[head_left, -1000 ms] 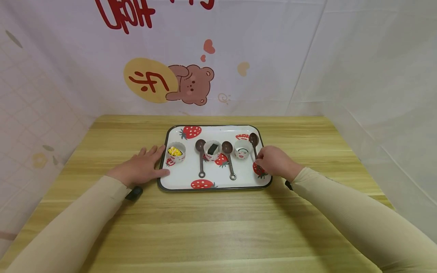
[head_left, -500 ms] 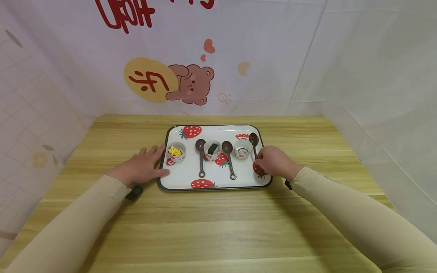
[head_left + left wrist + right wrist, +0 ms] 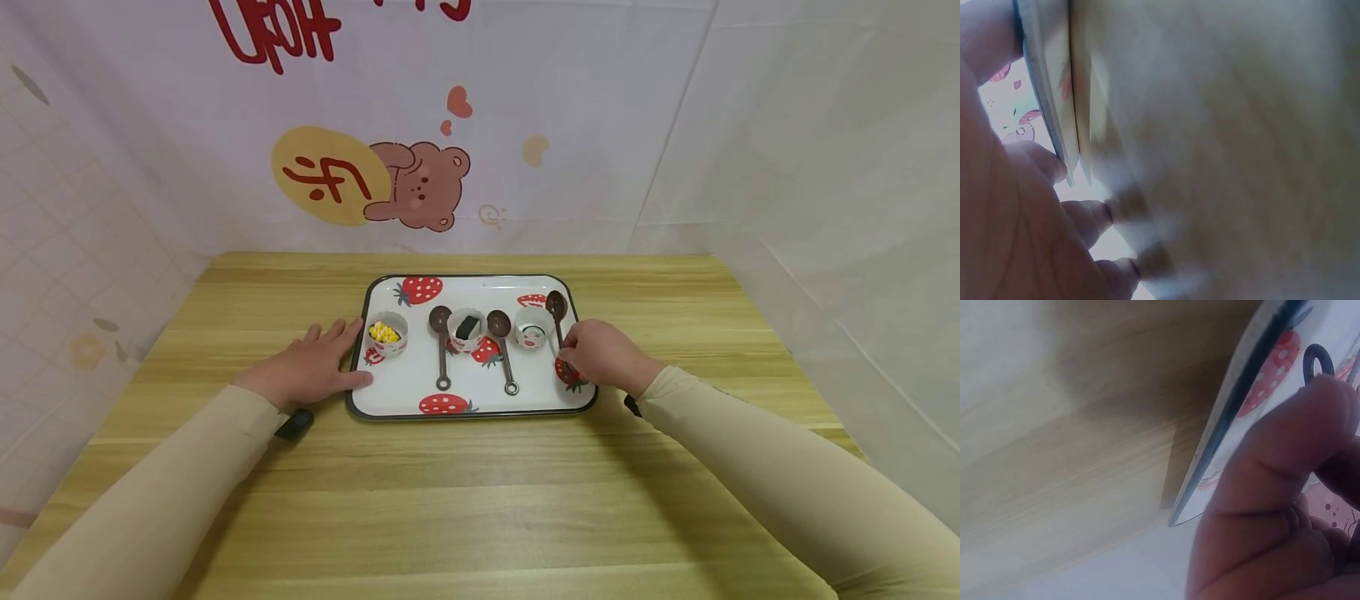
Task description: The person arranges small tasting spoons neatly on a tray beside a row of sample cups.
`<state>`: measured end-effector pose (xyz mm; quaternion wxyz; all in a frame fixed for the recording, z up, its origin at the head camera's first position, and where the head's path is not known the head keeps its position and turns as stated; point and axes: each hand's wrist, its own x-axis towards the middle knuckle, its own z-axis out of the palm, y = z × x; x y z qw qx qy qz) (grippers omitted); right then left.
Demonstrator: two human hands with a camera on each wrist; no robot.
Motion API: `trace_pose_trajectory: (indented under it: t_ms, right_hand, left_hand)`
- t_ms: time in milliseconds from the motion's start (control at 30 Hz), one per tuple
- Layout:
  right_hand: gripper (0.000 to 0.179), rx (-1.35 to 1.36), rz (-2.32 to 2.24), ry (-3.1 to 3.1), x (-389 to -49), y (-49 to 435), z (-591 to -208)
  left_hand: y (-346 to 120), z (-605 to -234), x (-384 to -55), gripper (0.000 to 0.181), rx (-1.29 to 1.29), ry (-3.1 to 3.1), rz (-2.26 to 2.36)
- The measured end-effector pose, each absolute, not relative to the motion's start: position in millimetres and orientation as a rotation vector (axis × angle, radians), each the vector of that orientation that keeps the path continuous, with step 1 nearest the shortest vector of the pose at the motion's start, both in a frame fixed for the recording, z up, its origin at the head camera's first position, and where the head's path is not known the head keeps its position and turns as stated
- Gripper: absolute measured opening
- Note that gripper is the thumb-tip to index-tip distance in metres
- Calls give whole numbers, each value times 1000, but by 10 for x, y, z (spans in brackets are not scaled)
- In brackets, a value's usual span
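My right hand (image 3: 603, 354) pinches the handle of a dark brown spoon (image 3: 557, 305) at the right side of the tray. The ring end (image 3: 1307, 367) of that handle shows past the thumb in the right wrist view. My left hand (image 3: 311, 367) rests at the left rim of the white strawberry tray (image 3: 405, 400), fingers straight and thumb over the rim. Two more brown spoons, one (image 3: 440, 318) left and one (image 3: 498, 324) right of the middle cup (image 3: 466, 345), lie with handles toward me. That cup holds a black and white piece.
The left cup (image 3: 396, 350) holds a yellow piece with white streaks. Beside the gripped spoon stands the right cup (image 3: 532, 340). A wooden table (image 3: 450, 500) extends around the tray. Behind it hangs a printed cloth (image 3: 585, 125) with a bear.
The right hand and its spoon have shifted very slightly to the left. The left hand, tray, cups and other spoons look the same.
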<state>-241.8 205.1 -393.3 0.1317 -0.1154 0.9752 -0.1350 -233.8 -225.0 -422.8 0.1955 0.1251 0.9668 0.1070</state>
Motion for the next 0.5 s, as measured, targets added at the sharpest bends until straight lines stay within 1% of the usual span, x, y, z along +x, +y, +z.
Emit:
trace_pose_trajectory:
  t_ms: [500]
  right_hand:
    - [21, -193, -527, 2682, -2416, 2062, -3959]
  left_hand:
    - [-2257, -4230, -2339, 112, 349, 2709, 298]
